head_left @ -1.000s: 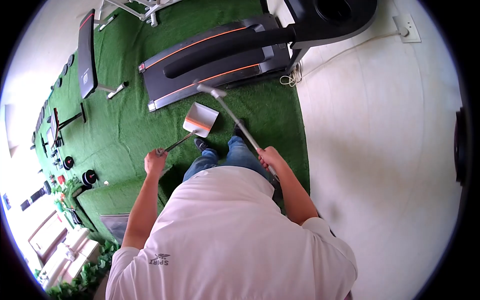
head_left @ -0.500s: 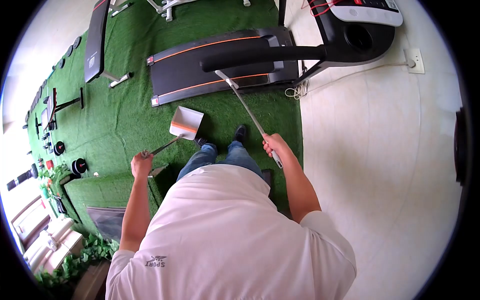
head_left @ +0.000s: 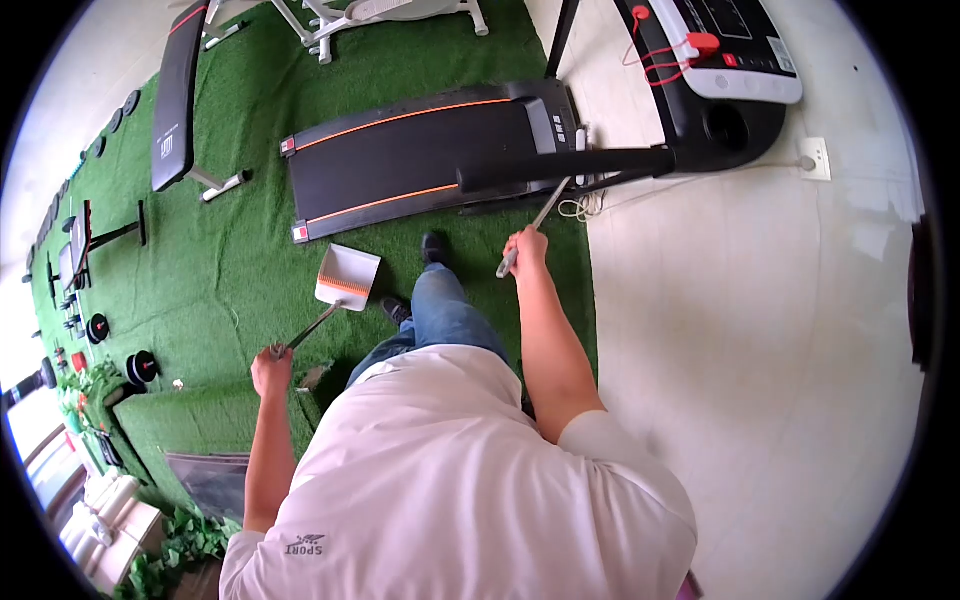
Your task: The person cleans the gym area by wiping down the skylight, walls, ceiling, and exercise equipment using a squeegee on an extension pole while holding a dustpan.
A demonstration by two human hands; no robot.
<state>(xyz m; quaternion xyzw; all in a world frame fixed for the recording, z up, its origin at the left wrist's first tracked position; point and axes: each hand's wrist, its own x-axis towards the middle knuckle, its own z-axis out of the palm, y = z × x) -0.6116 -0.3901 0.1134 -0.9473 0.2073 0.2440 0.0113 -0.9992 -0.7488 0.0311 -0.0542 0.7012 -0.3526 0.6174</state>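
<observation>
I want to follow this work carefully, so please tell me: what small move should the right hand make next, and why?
Perhaps the right hand should draw the pole gently toward the dustpan: its far part disappears beneath the black handrail, while the left hand holds the dustpan away from there.

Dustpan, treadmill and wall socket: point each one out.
Dustpan (head_left: 353,267), head view, on its white inner floor.
Treadmill (head_left: 405,153), head view, on its black belt.
Wall socket (head_left: 820,159), head view, on its white plate.
</observation>
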